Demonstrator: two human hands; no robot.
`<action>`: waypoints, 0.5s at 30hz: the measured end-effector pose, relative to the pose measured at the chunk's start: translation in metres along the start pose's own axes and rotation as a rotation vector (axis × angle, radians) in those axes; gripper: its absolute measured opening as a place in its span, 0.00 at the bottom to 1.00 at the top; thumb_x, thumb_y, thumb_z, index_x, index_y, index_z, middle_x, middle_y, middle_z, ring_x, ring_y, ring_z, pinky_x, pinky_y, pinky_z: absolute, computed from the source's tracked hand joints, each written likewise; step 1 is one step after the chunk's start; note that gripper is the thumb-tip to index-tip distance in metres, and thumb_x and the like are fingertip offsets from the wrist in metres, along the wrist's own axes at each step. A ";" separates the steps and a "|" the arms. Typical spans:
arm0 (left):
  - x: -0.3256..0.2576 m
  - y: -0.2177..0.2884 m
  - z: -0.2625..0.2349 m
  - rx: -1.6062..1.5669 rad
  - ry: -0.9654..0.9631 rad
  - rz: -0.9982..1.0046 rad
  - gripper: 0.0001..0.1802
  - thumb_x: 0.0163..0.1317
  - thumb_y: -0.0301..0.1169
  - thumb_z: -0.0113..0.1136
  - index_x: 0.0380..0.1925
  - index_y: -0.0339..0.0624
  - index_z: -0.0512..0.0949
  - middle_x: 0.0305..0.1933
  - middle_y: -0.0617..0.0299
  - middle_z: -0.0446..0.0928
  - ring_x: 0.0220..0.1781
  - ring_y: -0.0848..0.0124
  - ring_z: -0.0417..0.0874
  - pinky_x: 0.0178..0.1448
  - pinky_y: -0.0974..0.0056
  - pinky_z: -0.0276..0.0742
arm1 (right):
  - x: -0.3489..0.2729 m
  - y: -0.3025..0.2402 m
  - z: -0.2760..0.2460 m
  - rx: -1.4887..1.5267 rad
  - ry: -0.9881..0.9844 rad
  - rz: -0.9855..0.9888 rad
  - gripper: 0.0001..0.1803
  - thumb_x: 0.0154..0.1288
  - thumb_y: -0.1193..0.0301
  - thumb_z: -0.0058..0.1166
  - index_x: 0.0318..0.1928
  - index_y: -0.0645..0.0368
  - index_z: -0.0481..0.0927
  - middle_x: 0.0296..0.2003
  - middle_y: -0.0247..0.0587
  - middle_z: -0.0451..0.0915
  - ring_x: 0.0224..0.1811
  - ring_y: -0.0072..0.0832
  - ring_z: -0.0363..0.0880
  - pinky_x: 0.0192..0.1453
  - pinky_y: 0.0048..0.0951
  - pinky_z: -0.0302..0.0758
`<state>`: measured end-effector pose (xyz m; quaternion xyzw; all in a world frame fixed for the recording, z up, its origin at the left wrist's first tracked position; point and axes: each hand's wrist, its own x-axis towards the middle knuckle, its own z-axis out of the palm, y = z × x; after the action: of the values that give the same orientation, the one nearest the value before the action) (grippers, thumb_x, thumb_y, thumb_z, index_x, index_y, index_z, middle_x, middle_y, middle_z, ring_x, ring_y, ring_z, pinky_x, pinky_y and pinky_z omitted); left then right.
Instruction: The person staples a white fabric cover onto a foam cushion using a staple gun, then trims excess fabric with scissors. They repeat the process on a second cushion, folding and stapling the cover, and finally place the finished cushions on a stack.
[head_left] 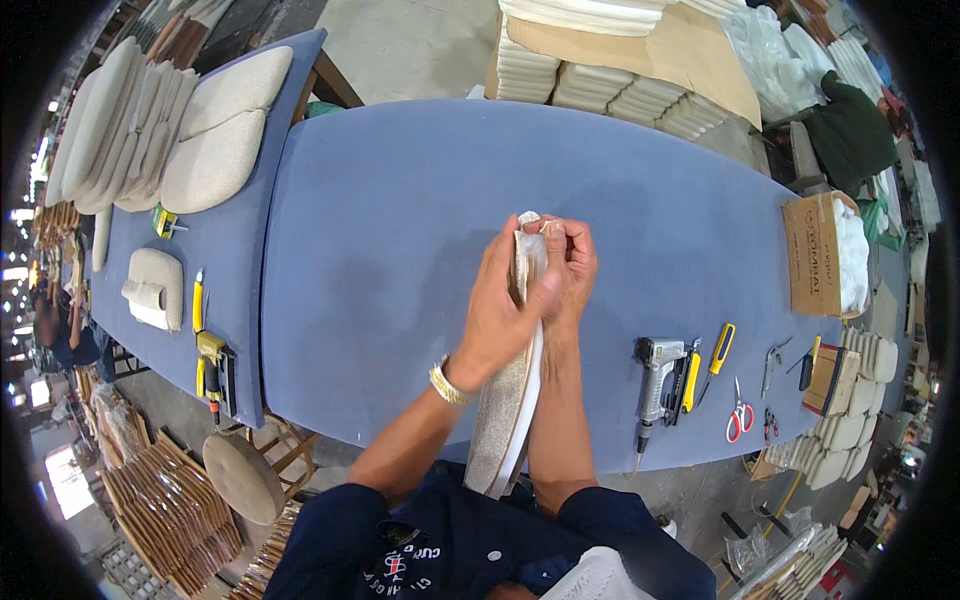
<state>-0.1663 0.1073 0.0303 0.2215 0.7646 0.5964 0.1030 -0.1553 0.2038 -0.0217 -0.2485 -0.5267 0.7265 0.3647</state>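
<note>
A seat pad (500,420) with beige-grey fabric and a white layer along one side stands on edge between my forearms, its near end against my shirt. My left hand (497,325) wraps round its left side near the far end, thumb laid across the top edge. My right hand (568,275) is closed on the far right corner, pinching the fabric edge there. Part of the pad's far end is hidden behind my fingers.
On the blue table (380,240) at right lie a staple gun (660,380), a yellow screwdriver (720,350), red-handled scissors (740,420) and small pliers (771,427). A cardboard box (815,255) sits at the right edge. Stacked pads (120,130) and another staple gun (213,360) rest on the left table.
</note>
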 end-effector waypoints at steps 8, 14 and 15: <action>-0.003 0.004 0.005 -0.202 0.194 -0.347 0.17 0.78 0.31 0.50 0.57 0.30 0.81 0.58 0.49 0.84 0.61 0.61 0.84 0.65 0.60 0.77 | -0.006 -0.008 0.009 0.252 -0.025 0.061 0.09 0.79 0.67 0.55 0.41 0.60 0.78 0.35 0.37 0.84 0.37 0.20 0.79 0.45 0.26 0.78; -0.024 -0.003 0.018 -0.227 0.273 -0.179 0.16 0.79 0.29 0.48 0.56 0.32 0.82 0.59 0.50 0.84 0.68 0.61 0.80 0.70 0.57 0.73 | -0.011 -0.002 -0.007 0.174 -0.079 -0.051 0.12 0.81 0.66 0.51 0.38 0.60 0.76 0.32 0.39 0.82 0.40 0.23 0.79 0.57 0.33 0.76; -0.027 -0.004 0.015 -0.197 0.255 -0.139 0.16 0.79 0.29 0.49 0.56 0.32 0.82 0.59 0.51 0.84 0.69 0.61 0.80 0.71 0.56 0.73 | -0.011 0.001 -0.008 0.152 -0.093 -0.096 0.12 0.81 0.66 0.51 0.38 0.59 0.76 0.31 0.39 0.82 0.40 0.24 0.79 0.60 0.35 0.74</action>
<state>-0.1374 0.1072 0.0195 0.0795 0.7227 0.6833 0.0671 -0.1429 0.2000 -0.0253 -0.1605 -0.4978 0.7569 0.3919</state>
